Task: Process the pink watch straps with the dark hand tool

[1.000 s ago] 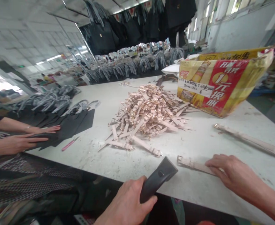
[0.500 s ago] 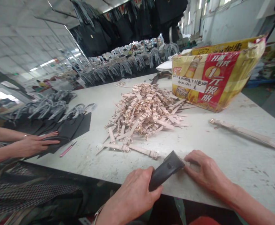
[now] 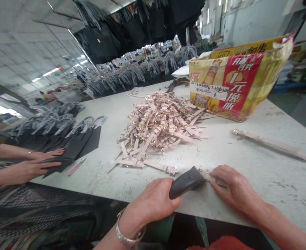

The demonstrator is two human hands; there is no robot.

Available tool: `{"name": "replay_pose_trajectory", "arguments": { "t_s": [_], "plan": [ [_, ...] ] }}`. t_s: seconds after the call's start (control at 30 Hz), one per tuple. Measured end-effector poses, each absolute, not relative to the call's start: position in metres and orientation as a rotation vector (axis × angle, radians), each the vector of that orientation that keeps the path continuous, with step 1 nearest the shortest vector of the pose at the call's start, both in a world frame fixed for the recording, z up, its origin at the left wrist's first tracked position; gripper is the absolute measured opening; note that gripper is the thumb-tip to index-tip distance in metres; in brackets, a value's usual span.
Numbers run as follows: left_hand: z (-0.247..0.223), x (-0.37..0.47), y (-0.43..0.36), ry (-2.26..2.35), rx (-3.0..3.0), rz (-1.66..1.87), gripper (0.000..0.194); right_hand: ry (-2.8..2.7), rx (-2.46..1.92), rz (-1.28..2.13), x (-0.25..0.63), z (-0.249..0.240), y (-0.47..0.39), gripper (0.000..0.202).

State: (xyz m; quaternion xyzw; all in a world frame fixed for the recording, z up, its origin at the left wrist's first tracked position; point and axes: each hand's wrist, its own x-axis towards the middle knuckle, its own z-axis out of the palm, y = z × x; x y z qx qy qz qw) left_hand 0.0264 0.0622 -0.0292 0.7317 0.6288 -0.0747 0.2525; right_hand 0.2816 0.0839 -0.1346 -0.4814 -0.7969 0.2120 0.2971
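Observation:
In the lower middle of the head view, my left hand (image 3: 156, 199) is closed around a smooth, curved black piece (image 3: 186, 182) with a squared end. Its exact kind is unclear. Between the fingers of my right hand (image 3: 230, 184) is a pale beige buckle strap (image 3: 207, 176), its metal buckle turned toward the black piece's end. Whether the two touch cannot be made out. Just beyond my hands lies a big heap of similar buckle straps (image 3: 159, 125), with a few loose ones at its near edge.
A yellow and red cardboard box (image 3: 220, 86) stands behind the heap at right. One bundle of beige straps (image 3: 270, 143) lies nearer on that side. At left, another person's hands (image 3: 35, 166) rest on black bag pieces (image 3: 82, 142), near a pink-handled tool (image 3: 76, 167).
The black piece has turned to lie flatter, its end lower and closer to level. My right hand has shifted slightly right, and more of the strap's buckle end shows.

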Motion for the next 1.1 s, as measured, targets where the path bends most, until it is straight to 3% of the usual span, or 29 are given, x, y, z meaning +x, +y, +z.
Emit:
{"name": "replay_pose_trajectory", "arguments": {
  "t_s": [0.57,0.97,1.1],
  "plan": [
    [-0.016,0.033,0.065,1.679,2.067,-0.272,0.026,-2.317,-1.248,0.741,0.292,-0.112,0.086,0.032],
    [-0.005,0.053,0.061,1.571,2.305,-0.388,0.023,-2.061,-1.246,0.768,0.298,-0.135,0.081,0.064],
    [-0.004,0.066,0.069,1.529,2.352,-0.432,0.023,-2.062,-1.230,0.772,0.299,-0.138,0.081,0.065]
  ]
}}
